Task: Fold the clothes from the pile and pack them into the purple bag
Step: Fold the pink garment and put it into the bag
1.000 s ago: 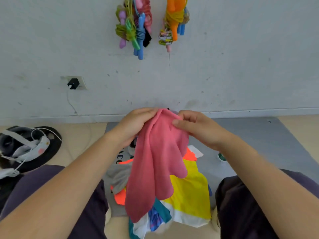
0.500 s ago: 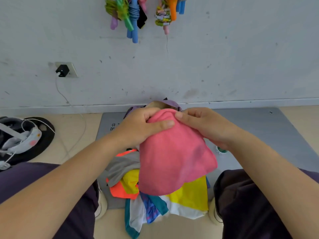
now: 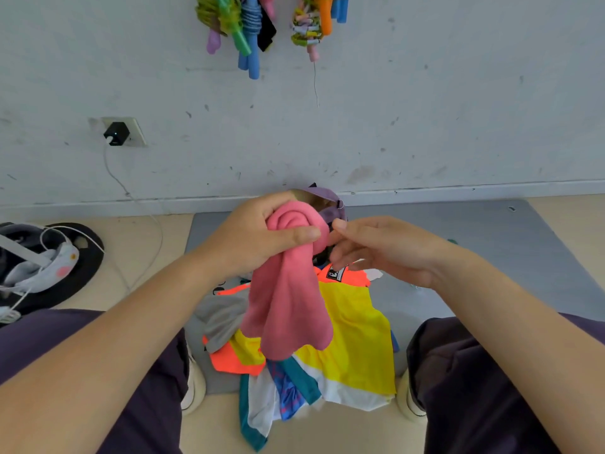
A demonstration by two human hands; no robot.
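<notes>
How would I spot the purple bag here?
Start at the grey mat by the wall. Just beyond the left hand gripping the pink cloth, the purple bag peeks out. It alone is purple; the clothes pile lies nearer.

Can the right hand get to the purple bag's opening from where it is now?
Probably yes. The right hand hangs open just in front of the purple bag, holding nothing. Only the pink garment, bunched in the left hand, crowds the near side of the bag's mouth.

The left hand (image 3: 255,237) is gripping the pink garment (image 3: 288,290); just right of it, the right hand (image 3: 386,250) is hanging loosely curled.
</notes>
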